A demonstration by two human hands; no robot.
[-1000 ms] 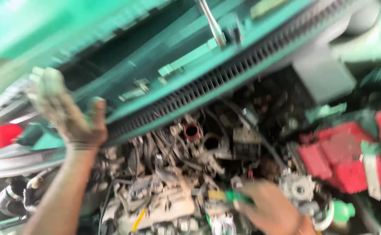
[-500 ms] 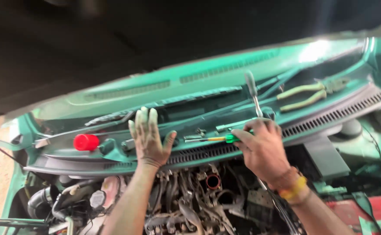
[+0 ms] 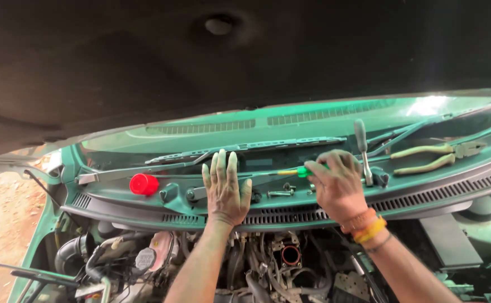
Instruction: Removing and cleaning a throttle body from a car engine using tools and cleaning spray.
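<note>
My left hand (image 3: 225, 188) lies flat, fingers together and grimy, on the green cowl panel (image 3: 116, 201) below the windscreen of a car with its bonnet raised. My right hand (image 3: 338, 182) is on the same panel to the right, its fingers closed around the green handle of a screwdriver (image 3: 296, 172) whose shaft points left toward my left hand. A metal ratchet wrench (image 3: 363, 151) stands upright just right of that hand. A few loose bolts (image 3: 280, 193) lie on the panel between my hands.
A red cap (image 3: 144, 184) sits on the cowl at left. Pliers with pale green handles (image 3: 436, 156) lie at the right near the wiper arm (image 3: 245, 148). The dark bonnet underside (image 3: 245, 56) hangs overhead. The engine bay (image 3: 290, 258), full of hoses and parts, opens below.
My view has lifted from the engine bay to the cowl. My right hand came up out of the engine with the green screwdriver and set it down against the panel; my left hand stays flat.
</note>
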